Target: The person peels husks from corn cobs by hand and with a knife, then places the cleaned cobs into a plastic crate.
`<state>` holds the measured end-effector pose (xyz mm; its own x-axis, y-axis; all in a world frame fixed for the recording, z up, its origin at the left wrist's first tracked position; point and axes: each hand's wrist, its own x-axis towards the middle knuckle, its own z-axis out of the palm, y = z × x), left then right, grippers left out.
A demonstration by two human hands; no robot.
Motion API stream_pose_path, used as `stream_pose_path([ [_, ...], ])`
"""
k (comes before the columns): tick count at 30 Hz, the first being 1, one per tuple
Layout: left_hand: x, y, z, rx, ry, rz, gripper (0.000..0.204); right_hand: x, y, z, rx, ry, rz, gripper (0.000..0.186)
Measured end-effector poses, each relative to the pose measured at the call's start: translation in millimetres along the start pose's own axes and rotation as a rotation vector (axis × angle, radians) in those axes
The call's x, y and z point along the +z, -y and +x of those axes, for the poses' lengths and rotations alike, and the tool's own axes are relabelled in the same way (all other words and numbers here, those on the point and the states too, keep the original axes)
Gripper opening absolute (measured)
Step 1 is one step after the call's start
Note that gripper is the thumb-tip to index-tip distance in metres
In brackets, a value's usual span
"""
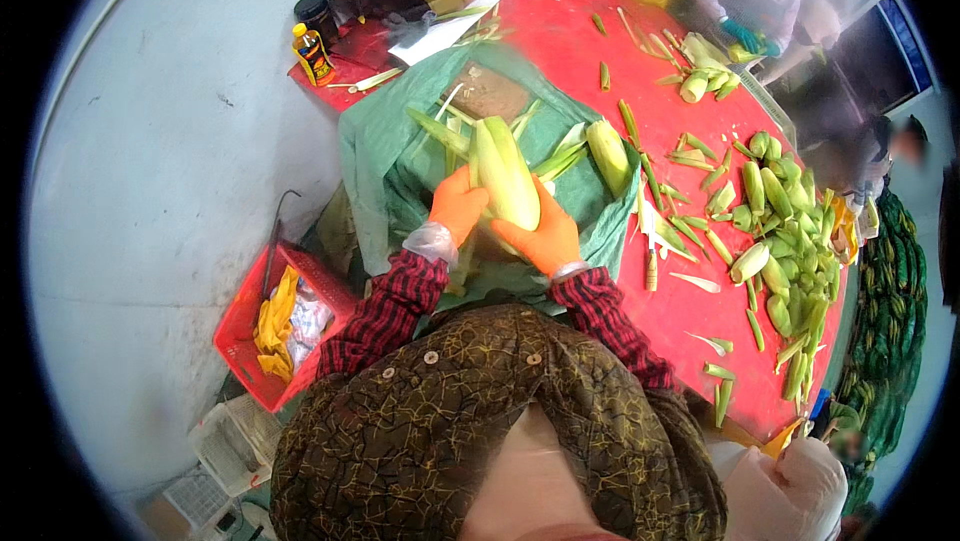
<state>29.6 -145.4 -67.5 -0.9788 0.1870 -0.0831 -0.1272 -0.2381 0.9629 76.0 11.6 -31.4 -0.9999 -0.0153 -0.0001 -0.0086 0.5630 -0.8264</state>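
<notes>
Both my hands wear orange gloves and grip one ear of corn [504, 173] in pale green husk, its tip pointing away from me. My left hand [458, 205] wraps the ear's left side, and my right hand [545, 233] closes round its lower right side. Beneath the ear spreads a green plastic bag [380, 146] with loose husk strips [438, 131] in it. Another ear of corn [608, 156] lies at the bag's right edge. A knife with a wooden handle [651, 269] rests on the red table just right of the bag.
Husked ears and cut stalk ends pile up [790, 241] on the red table [690, 341] to the right. A co-worker in green gloves [742, 36] stands at the far right. At left are a yellow-capped bottle [312, 56] and a red crate [240, 341] holding cloths.
</notes>
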Motion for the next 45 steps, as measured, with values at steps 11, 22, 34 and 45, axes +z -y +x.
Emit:
stream_pose_path([
  [11,1,-5,2,-0.126,-0.074,-0.281,0.038,-8,-22,11,0.091,0.369,0.731,0.062],
  [22,13,-2,-6,-0.208,0.099,-0.363,0.045,-3,-41,17,0.227,0.273,0.916,0.053],
  [34,-43,13,18,0.060,-0.223,0.494,0.049,-35,-55,5,0.043,0.168,1.218,0.077],
  [45,55,-48,-18,0.454,0.197,0.552,0.052,-32,-42,-9,-0.104,0.147,1.004,0.065],
])
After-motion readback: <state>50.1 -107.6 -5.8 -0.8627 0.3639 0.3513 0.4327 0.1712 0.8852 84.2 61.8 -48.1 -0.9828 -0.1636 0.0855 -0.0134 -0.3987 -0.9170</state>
